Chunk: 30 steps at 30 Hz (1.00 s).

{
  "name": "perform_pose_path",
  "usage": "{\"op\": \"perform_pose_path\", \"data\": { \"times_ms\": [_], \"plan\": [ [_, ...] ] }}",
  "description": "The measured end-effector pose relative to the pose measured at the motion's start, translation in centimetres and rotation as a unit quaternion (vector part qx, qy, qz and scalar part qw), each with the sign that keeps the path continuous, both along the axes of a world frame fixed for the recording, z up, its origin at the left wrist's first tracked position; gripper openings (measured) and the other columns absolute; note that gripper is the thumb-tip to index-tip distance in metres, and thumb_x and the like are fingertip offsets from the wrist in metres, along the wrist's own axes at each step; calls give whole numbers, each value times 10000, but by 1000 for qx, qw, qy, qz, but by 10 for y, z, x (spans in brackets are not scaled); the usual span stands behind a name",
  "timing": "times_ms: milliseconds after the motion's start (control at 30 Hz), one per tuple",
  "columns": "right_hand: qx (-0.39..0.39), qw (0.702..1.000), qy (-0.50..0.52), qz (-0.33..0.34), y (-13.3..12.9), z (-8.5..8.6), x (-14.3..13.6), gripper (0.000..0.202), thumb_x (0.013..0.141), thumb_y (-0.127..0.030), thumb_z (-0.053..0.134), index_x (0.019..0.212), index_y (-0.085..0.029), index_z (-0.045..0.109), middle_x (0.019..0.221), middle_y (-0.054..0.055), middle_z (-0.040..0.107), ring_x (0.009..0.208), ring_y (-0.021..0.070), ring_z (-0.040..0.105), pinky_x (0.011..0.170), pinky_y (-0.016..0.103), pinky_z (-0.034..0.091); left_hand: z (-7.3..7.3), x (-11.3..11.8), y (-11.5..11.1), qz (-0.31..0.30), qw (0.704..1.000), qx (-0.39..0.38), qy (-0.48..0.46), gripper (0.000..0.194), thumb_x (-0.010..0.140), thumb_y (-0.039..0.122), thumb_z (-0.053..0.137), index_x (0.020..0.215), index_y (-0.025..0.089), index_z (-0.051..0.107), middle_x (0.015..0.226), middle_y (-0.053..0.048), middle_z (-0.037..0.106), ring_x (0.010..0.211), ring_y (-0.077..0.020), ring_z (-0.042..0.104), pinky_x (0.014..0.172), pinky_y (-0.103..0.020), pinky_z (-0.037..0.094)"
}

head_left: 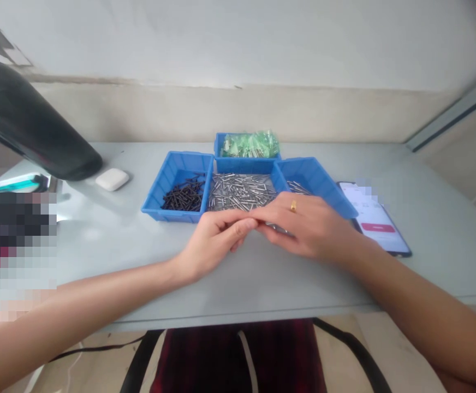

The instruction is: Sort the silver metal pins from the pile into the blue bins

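Note:
My left hand [225, 234] and my right hand [303, 221] meet at the fingertips in front of the bins. Thumb and fingers are pressed together on my left hand; whatever they pinch is hidden. My right hand, with a gold ring, has its fingers bent down and drawn together at the same spot, their contents out of sight. Just behind lies a heap of silver metal pins [242, 191]. A blue bin [150, 204] on the left holds dark screw-like pieces [184, 195]. Silver pins [298, 188] lie in the right blue bin [323, 183], partly covered by my right hand.
A rear blue bin [246, 165] contains green plastic bags [252, 144] of metal pieces. To the right lies a lit phone [379, 221]. On the left are a white earbud case [112, 179] and a dark bottle [29, 120]. A wall [238, 112] stands behind the table.

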State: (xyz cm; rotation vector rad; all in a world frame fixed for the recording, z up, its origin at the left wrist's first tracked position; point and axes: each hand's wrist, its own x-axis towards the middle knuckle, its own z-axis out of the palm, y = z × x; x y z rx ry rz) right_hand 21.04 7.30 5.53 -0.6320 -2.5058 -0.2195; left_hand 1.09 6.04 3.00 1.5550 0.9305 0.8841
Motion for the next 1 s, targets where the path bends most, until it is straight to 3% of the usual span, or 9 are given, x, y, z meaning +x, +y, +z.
{"op": "perform_pose_path", "data": {
  "times_ms": [167,300,400,533,700,867,1000],
  "plan": [
    [7,1000,10,-5,2,-3,0,159,936,-201,466,955,-190,623,807,35,692,753,147,613,684,265,467,-4,0,2,6,999,-41,-17,308,861,414,571,830,127,680,555,29,480,504,-71,413,466,-187,365],
    [-37,998,14,-41,5,2,5,150,925,-226,483,922,-209,632,798,28,688,752,156,619,674,273,462,-2,2,1,-17,997,-64,-33,368,889,451,519,995,129,662,638,6,545,531,-83,462,492,-202,400],
    [-60,986,58,-141,13,11,17,152,909,-258,489,897,-226,637,807,25,684,737,170,620,666,290,454,-1,2,1,-40,995,-85,-40,396,924,463,451,1052,137,634,695,-5,565,563,-90,493,517,-212,416],
    [-94,945,104,-294,30,20,39,105,849,-263,537,841,-215,629,775,25,682,674,181,605,654,316,438,0,2,1,-83,993,-86,-12,384,938,450,426,981,135,642,710,-9,563,620,-99,508,564,-214,428],
    [-173,889,2,-424,40,19,53,129,818,-301,521,772,-223,612,746,25,676,665,208,579,585,311,369,1,1,-1,-113,991,-68,27,379,940,448,422,964,145,648,700,-4,560,641,-103,503,588,-209,424],
    [-198,884,-21,-422,37,18,46,159,841,-306,499,832,-208,623,799,41,689,726,218,597,614,313,374,4,1,0,-138,985,-42,92,379,941,425,429,860,141,666,691,-4,577,659,-104,527,609,-204,420],
    [-143,923,14,-357,32,16,37,151,868,-264,488,879,-206,627,871,46,691,811,217,612,698,323,405,4,1,-1,-171,975,24,138,345,948,366,431,852,133,666,720,-16,613,673,-105,549,620,-204,422]
  ]
}}
